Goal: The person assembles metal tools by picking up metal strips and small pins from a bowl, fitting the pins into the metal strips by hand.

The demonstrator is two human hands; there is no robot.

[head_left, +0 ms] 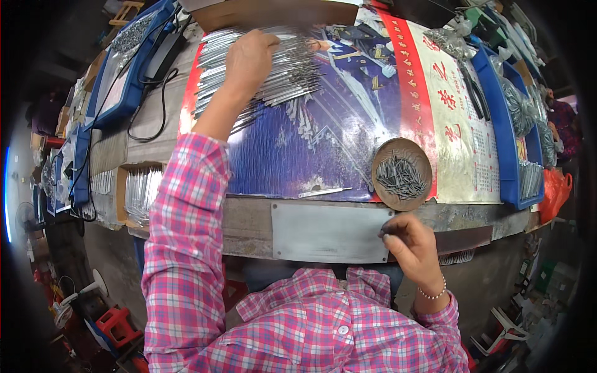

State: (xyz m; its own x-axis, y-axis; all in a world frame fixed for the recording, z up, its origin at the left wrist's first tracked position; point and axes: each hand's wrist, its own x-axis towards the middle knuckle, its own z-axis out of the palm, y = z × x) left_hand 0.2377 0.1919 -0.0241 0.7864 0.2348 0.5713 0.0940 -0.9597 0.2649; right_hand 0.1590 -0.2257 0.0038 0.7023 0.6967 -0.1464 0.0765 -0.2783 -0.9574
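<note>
Across the far left of the table lies a wide pile of thin silvery metal rods [289, 71], laid side by side. My left hand [249, 59] reaches over the pile and touches its far part; its fingers are mostly hidden, so its grip is unclear. Close to the table's front edge, my right hand [411, 245] is closed, thumb against curled, darkened fingertips; anything in them is too small to make out. It hovers by the right end of a pale metal plate [329, 233]. Just beyond it stands a round bowl [428, 163] holding short grey metal pins [401, 178].
A slim pointed tool [324, 192] lies beyond the plate on the poster [261, 161] covering the table. Blue bins [134, 93] stand left, near a black cable [163, 112]. Another blue bin [507, 149] is at right. A cardboard box [267, 13] borders the far side.
</note>
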